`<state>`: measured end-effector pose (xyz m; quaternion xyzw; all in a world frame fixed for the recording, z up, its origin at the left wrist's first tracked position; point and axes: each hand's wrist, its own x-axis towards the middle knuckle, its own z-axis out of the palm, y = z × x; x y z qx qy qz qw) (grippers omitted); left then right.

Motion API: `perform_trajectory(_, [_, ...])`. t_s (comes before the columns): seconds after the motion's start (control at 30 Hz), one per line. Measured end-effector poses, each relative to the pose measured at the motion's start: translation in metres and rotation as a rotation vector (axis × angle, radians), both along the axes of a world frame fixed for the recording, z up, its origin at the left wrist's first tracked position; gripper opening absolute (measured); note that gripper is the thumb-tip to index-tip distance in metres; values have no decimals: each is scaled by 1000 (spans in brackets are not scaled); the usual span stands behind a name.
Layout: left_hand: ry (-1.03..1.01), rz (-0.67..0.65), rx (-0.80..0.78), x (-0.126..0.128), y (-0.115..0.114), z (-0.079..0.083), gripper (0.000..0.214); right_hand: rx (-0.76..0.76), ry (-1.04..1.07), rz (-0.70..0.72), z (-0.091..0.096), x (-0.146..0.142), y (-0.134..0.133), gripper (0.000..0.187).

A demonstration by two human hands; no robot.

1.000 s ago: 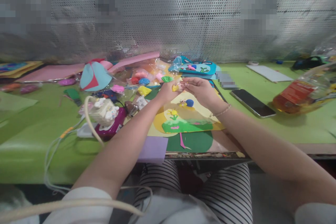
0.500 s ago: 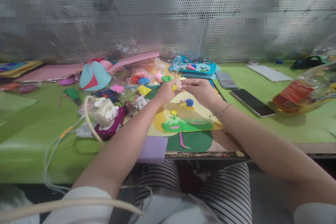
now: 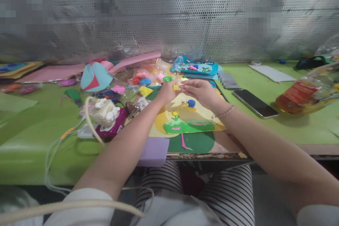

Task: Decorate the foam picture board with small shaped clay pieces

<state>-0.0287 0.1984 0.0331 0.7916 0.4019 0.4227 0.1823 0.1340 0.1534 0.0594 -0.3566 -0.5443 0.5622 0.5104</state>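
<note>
My left hand (image 3: 167, 93) is closed on a small lump of yellow clay (image 3: 175, 87), held above the far edge of a yellow card picture (image 3: 185, 118). My right hand (image 3: 201, 91) meets it from the right, fingers curled and pinching at the same yellow clay. The picture carries a clay flower, green grass, a pink bit and a blue ball (image 3: 191, 103). It lies on dark green paper (image 3: 194, 142).
Bags of coloured clay (image 3: 148, 77) lie behind my hands. A teal and pink fan shape (image 3: 94, 76), a purple device with a cream cord (image 3: 109, 122), a lilac block (image 3: 154, 151), a phone (image 3: 255, 103) and an orange packet (image 3: 304, 95) sit on the green table (image 3: 31, 137). Perforated metal screen behind.
My two hands have stayed together at the yellow clay, dropping very slightly toward the picture. Nothing else has moved.
</note>
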Motion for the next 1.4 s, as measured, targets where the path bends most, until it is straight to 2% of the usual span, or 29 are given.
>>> perform_trajectory(0.1, [15,10,13,0,1,0,18,0,-28,19,-2,0,1,25])
perform_trajectory(0.3, [30,22,21,1,2,-1,17,118,-105,-9,-6,2,4,32])
perform_trajectory(0.57, [31,-43,54,-3,4,-2,18,17,-44,87,-2,0,0,28])
perform_trajectory(0.7, [2,-9,12,0,2,-2,21,42,-67,83,-4,0,2,30])
perform_trajectory(0.9, [-6,19,-30,1,1,1,22,118,-160,137,-3,2,0,30])
perform_trajectory(1.03, [45,39,-2,0,3,1,21,121,-261,305,0,0,-8,24])
perform_trajectory(1.17, [23,19,-15,1,3,1,19,235,-380,456,-3,-7,-14,25])
perform_trajectory(1.27, [-3,39,-37,2,1,1,17,326,-507,459,-10,-9,-15,20])
perform_trajectory(1.4, [-11,59,-45,4,-1,1,14,384,-623,371,-17,-12,-18,11])
